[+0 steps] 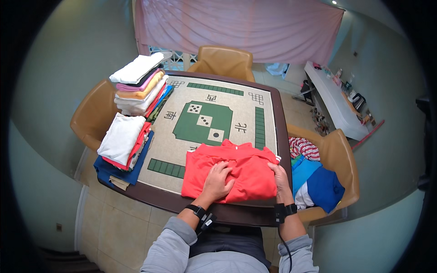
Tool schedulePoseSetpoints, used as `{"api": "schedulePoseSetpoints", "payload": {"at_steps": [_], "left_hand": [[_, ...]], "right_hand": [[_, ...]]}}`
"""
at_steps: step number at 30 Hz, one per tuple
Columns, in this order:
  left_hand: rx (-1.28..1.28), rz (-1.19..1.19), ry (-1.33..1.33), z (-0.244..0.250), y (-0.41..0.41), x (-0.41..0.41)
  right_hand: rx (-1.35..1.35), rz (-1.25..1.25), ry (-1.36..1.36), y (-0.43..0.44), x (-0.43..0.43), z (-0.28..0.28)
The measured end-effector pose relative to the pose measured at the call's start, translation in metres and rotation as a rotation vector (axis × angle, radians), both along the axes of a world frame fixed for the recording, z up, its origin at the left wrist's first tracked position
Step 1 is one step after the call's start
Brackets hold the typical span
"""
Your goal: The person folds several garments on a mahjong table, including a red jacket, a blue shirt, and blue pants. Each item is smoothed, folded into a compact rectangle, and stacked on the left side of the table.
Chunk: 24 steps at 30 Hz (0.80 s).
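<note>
A red garment [245,170] with a collar lies partly folded on the mahjong-patterned table top [177,136], near its front edge. My left hand [218,181] rests on the middle of the cloth, palm down, fingers a little apart. At the garment's right side, my right hand [280,175] holds the edge, thumb on top and the other fingers partly hidden. Tall folded clothes [140,82] are stacked at the table's far left. A lower stack [123,140] with a white garment on top stands nearer, over dark blue cloth [136,174].
Loose clothes [312,181] lie heaped on the right tan armchair [344,170]. Other tan armchairs stand at the left [92,112] and far side [225,61]. A white shelf [334,99] with small items runs along the right wall. A pink curtain [239,27] hangs beyond.
</note>
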State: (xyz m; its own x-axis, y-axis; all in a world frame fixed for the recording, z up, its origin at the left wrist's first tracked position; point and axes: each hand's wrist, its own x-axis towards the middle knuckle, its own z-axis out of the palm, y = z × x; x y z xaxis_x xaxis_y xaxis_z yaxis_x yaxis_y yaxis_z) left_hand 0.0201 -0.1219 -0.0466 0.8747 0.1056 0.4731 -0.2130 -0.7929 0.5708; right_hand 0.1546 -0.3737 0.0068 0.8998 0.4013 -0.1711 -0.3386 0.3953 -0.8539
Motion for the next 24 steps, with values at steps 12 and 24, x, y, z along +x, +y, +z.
{"api": "schedulePoseSetpoints", "payload": {"at_steps": [12,24], "left_hand": [[-0.64,-0.2,0.051,-0.015,0.03,-0.003],[-0.679,-0.377,0.292,-0.01,0.04,-0.025]], "right_hand": [[0.18,-0.007,0.072,0.107,-0.01,0.078],[-0.068,-0.018,0.091,0.158,-0.001,0.109]]}}
